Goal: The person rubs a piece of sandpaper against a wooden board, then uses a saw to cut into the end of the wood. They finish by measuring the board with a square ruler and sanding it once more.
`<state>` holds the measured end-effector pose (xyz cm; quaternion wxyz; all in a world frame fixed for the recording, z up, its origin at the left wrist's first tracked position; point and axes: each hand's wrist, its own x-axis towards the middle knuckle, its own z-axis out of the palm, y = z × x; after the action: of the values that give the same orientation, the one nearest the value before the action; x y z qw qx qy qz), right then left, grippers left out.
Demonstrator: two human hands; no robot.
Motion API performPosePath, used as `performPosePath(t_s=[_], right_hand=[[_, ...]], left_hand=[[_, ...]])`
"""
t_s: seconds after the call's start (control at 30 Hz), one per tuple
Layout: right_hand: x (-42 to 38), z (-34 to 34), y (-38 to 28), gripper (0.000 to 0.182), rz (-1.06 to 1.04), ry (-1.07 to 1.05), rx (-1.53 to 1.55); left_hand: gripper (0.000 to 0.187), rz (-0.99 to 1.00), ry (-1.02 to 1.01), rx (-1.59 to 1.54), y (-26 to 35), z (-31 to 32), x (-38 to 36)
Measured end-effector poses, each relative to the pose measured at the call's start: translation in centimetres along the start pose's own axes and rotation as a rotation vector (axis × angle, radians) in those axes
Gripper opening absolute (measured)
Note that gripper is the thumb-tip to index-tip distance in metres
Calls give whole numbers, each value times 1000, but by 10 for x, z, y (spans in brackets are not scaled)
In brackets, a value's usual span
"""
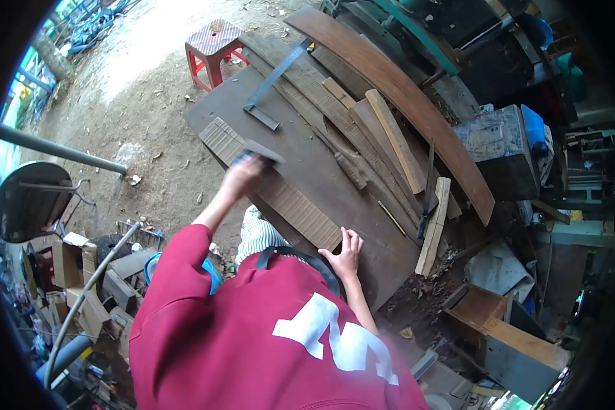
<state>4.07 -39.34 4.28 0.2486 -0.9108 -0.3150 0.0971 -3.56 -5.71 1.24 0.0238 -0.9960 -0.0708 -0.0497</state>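
Observation:
A narrow wooden board [297,210] with crosswise saw-like marks lies along the near edge of a dark, flat tabletop [301,154]. My left hand [244,175] is closed on a dark, flat block, blurred by motion, against the board's upper left part; its exact kind cannot be made out. At the other end of the board, my right hand [346,251] grips the corner, thumb and fingers around it. A metal try square [273,78] rests on the table beyond the board. A chisel-like tool with a wooden handle [350,171] and a pencil [391,217] lie to the right.
Several wooden planks [335,113] and a long, reddish-brown board [403,96] cover the table's far side. A handsaw-like tool [426,198] lies beside a short wood piece [434,225]. A red stool [214,49] stands beyond the table; wood offcuts [89,311] are piled at left.

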Motion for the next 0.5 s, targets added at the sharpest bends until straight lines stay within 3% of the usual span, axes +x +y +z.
performPosePath(t_s=[0.03,0.07,0.1,0.2,0.33,0.37,0.43,0.5], right_hand=[[0,2,0,82,-1,14,5],[-1,5,1,83,12,25,12],[-3,6,3,83,21,32,16],[-4,12,10,85,9,68,4],[-2,3,3,89,45,30,16],[0,1,2,92,98,5,28],[1,1,3,100,65,16,27],[2,-1,0,104,80,29,6]], left_hand=[[34,-255,179,-262,-29,23,0],[33,-432,178,-403,-46,7,4],[34,-412,326,-276,-61,10,6],[14,-709,157,-132,-32,23,31],[6,-678,-16,98,54,-5,51],[14,-667,40,-3,75,5,48],[33,-556,78,83,105,0,41],[32,-553,205,32,100,8,38]])
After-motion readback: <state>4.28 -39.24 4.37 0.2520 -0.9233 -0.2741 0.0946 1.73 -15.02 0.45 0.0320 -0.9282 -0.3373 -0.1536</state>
